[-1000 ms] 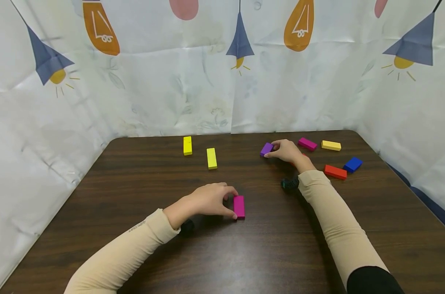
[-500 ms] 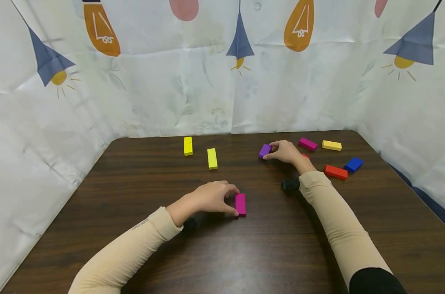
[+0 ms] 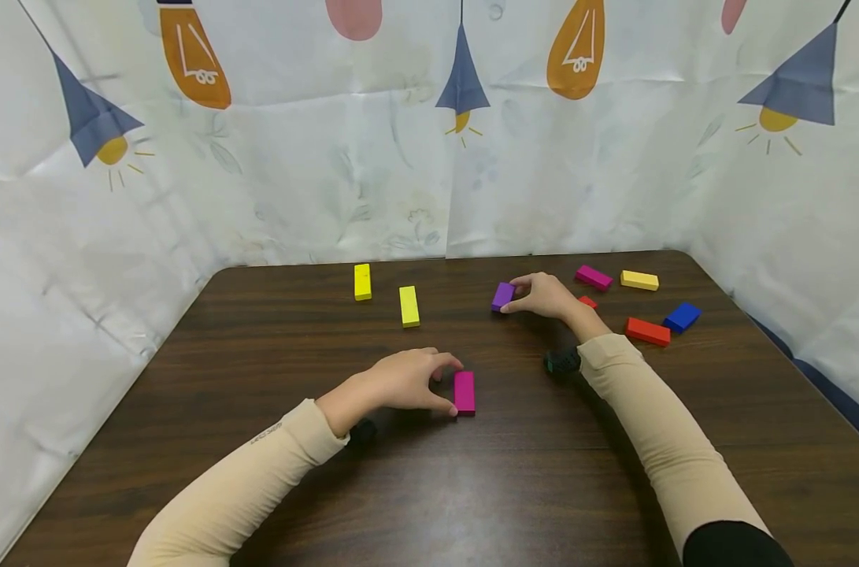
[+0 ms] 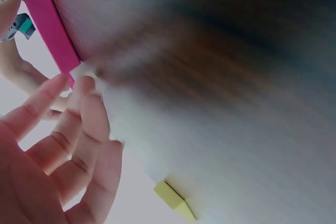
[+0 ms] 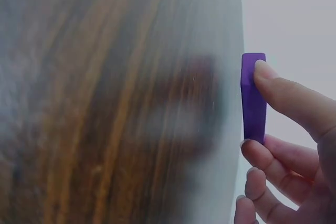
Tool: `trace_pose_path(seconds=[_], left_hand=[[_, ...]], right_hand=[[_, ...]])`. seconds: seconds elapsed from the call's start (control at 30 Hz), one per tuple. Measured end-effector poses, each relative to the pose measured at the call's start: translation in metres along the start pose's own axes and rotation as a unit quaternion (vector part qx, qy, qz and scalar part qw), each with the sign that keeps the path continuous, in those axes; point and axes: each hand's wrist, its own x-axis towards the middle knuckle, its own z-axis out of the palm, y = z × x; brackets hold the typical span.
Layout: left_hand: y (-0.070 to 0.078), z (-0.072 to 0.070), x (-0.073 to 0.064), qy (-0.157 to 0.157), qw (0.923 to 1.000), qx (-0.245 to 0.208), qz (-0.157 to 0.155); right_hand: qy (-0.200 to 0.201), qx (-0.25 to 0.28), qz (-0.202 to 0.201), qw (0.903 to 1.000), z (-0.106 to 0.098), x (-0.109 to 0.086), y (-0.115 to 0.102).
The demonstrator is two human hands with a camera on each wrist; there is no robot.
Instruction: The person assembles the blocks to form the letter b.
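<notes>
My left hand (image 3: pixel 406 382) is low over the middle of the table, holding a magenta block (image 3: pixel 464 393) by its two ends. In the left wrist view, the thumb is at one end of that magenta block (image 4: pixel 52 27) and a fingertip at the other. Farther back and to the right, my right hand (image 3: pixel 548 297) pinches a purple block (image 3: pixel 503 297). The right wrist view shows the thumb on the upper end of the purple block (image 5: pixel 254 98) and fingers at its lower end.
Two yellow blocks (image 3: pixel 362 282) lie at the back left of the dark wooden table (image 3: pixel 259 354). Right of my right hand are another magenta block (image 3: pixel 594 277), a pale yellow block (image 3: pixel 639 280), a blue block (image 3: pixel 682 317), a red block (image 3: pixel 648 331) and a partly hidden red block (image 3: pixel 588 302).
My right hand has moved left and slightly nearer with the purple block, uncovering part of a red block. The left hand and magenta block have shifted slightly right and away.
</notes>
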Motion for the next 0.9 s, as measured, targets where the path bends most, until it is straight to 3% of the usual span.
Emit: trace_pose_path(seconds=[0.47, 0.9], left_hand=[[-0.020, -0.003, -0.014, 0.003, 0.9956, -0.030, 0.089], [-0.019, -0.004, -0.014, -0.012, 0.9941, -0.005, 0.108]], right_hand=[[-0.008, 0.006, -0.023, 0.9997, 0.007, -0.009, -0.016], [-0.035, 0.004, -0.044, 0.9984, 0.013, -0.016, -0.029]])
